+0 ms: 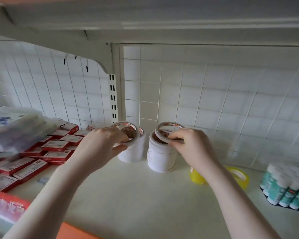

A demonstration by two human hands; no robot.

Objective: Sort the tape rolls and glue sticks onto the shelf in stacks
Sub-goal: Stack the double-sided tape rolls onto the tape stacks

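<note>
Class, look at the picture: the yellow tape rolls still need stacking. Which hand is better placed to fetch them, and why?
The right hand, probably. The yellow tape rolls lie on the shelf just beside its forearm, while the left hand is across both white stacks. It must first release its thin roll.

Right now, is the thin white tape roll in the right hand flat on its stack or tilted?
Tilted: the thin white tape roll has its far edge raised above the white stack.

Two tape stacks [160, 156] centre shelf [128, 195]; boxes [55, 147] left, glue sticks [286, 187] right.
</note>
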